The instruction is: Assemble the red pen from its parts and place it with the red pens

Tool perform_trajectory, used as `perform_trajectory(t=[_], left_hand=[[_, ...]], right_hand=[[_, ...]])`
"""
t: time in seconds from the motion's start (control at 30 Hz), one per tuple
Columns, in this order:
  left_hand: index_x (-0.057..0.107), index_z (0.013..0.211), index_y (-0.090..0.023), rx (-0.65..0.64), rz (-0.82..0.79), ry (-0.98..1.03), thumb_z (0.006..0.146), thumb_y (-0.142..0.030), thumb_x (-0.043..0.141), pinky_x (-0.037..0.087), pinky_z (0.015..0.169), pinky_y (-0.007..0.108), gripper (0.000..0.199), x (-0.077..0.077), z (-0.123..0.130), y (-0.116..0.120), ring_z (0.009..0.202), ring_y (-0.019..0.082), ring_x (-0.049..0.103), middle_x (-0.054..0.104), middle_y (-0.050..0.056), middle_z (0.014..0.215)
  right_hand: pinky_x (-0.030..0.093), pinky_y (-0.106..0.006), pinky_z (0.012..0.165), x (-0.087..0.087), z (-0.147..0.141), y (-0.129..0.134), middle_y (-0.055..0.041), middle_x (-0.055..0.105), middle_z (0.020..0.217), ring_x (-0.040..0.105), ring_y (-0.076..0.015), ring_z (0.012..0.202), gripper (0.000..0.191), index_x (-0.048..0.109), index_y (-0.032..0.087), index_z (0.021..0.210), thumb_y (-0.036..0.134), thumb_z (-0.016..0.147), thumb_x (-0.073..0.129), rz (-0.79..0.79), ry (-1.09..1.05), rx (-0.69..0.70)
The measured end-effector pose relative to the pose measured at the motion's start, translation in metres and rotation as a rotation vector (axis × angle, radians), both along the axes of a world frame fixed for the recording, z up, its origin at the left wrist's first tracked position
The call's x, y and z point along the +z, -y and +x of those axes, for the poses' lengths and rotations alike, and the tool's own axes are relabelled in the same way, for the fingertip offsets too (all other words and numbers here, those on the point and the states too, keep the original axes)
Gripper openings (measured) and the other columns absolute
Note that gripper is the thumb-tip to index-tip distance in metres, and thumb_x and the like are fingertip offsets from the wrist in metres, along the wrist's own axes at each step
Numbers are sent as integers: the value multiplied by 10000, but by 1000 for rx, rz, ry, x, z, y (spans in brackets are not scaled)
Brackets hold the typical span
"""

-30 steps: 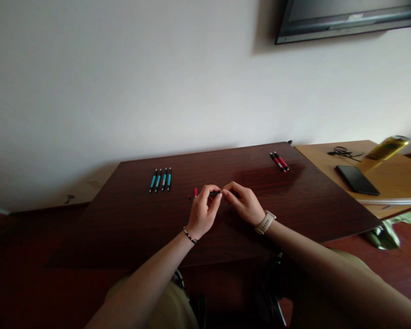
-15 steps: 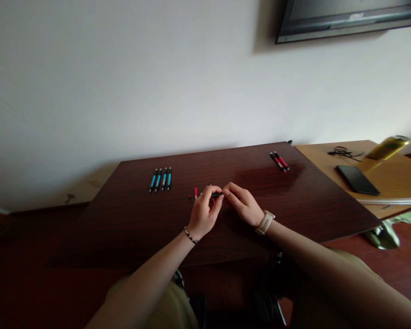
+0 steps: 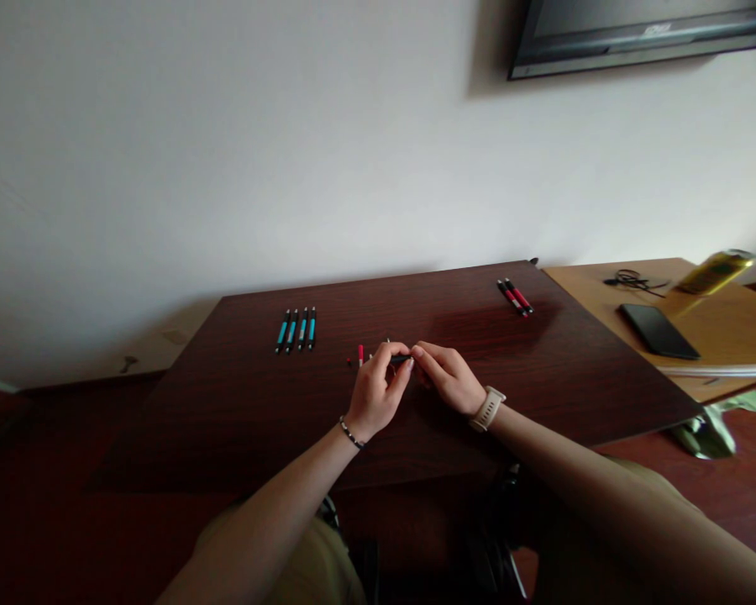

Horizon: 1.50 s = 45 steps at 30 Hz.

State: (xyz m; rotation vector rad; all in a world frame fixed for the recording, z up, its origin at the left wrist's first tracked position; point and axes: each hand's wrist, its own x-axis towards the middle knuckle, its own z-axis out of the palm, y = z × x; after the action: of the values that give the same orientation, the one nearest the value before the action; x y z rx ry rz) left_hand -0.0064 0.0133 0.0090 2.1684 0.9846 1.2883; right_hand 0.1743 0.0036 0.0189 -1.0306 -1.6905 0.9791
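Over the middle of the dark wooden table (image 3: pixel 454 307), my left hand (image 3: pixel 378 391) pinches a small black pen part (image 3: pixel 401 359). The fingertips of my right hand (image 3: pixel 448 375) are closed at the right end of that part, touching my left fingertips; what they grip there is too small to make out. A red and white pen barrel (image 3: pixel 361 355) lies just left of my left hand, beside a tiny red piece (image 3: pixel 349 361). Several blue and black pens (image 3: pixel 296 330) stand in a row at the left. Red and black pens (image 3: pixel 515 297) lie at the back right.
A lighter wooden table (image 3: pixel 749 323) adjoins on the right, bearing a black phone (image 3: pixel 658 330), a dark cable (image 3: pixel 630 279) and a yellow can (image 3: pixel 715 271). A wall (image 3: pixel 258 143) rises behind, with a screen (image 3: pixel 643 38) at the upper right.
My right fingers have shifted very slightly at the end of the black part. Otherwise the hands and the pens are as before.
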Motion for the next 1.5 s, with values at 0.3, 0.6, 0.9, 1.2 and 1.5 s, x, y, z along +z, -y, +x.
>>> perform_trajectory(t=[0.3,0.6,0.9,1.2,1.5], left_hand=[[602,1137,-216,-4,21,-11,1054,-313,566,558,855,303,133,0,0,-1,994,190,701,719,61,1092],[604,1137,-217,-3,12,4,1052,-294,571,551,850,294,120,0,0,0,997,185,698,717,60,1102],[606,1131,-215,-5,13,-2,1059,-314,561,553,850,295,130,-1,0,0,1009,191,700,718,61,1089],[600,1142,-208,-15,61,0,1058,-276,572,540,859,274,112,-1,0,0,996,173,695,711,50,1088],[608,1130,-202,-32,48,-2,1059,-294,571,543,830,268,122,-1,0,0,972,171,694,706,47,1067]], right_hand=[[363,-288,590,-3,0,-1,24,502,660,447,-143,612,524,479,221,728,607,1078,428,-7,-4,-7],[373,-292,605,-2,-1,0,19,510,668,455,-146,620,521,494,220,724,591,1083,428,4,-9,-2],[357,-294,599,-2,-1,0,25,492,660,433,-138,607,525,473,217,707,579,1085,433,-11,-13,-1],[342,-281,595,-4,1,-2,29,487,661,427,-129,613,511,490,208,719,569,1079,461,-44,-49,36],[287,-292,539,-8,-2,-4,37,419,564,355,-117,544,617,436,216,619,655,1052,441,-100,-77,12]])
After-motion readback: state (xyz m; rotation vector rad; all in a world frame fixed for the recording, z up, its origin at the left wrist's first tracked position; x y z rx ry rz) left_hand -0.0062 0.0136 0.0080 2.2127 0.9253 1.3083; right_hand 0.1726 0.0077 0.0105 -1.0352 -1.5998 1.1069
